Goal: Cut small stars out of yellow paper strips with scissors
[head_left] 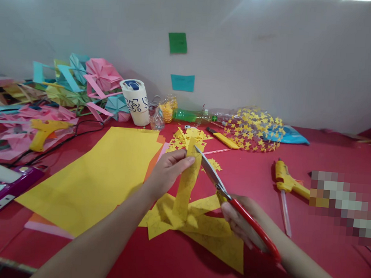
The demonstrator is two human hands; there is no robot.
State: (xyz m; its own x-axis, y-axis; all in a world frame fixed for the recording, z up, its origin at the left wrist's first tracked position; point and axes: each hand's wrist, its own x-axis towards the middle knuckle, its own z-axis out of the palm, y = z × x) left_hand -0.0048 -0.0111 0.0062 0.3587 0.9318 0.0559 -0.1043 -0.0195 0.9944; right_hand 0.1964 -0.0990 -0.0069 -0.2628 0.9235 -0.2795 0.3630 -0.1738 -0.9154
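Note:
My left hand is closed on a narrow yellow paper strip, pinching it near its top so that it stands upright. In my right hand are scissors with red handles, their blades pointing up and left. The blade tips are at the strip's upper right edge. Below both hands lie yellow paper pieces with faint drawn lines, partly overlapping. Behind the strip, small yellow paper stars and star-cut scraps lie on the red table.
Yellow sheets lie left. Further left are a yellow glue gun, a purple device and folded paper shapes. A white cup, green bottle, box cutter and star-covered ball line the back. Another glue gun lies right.

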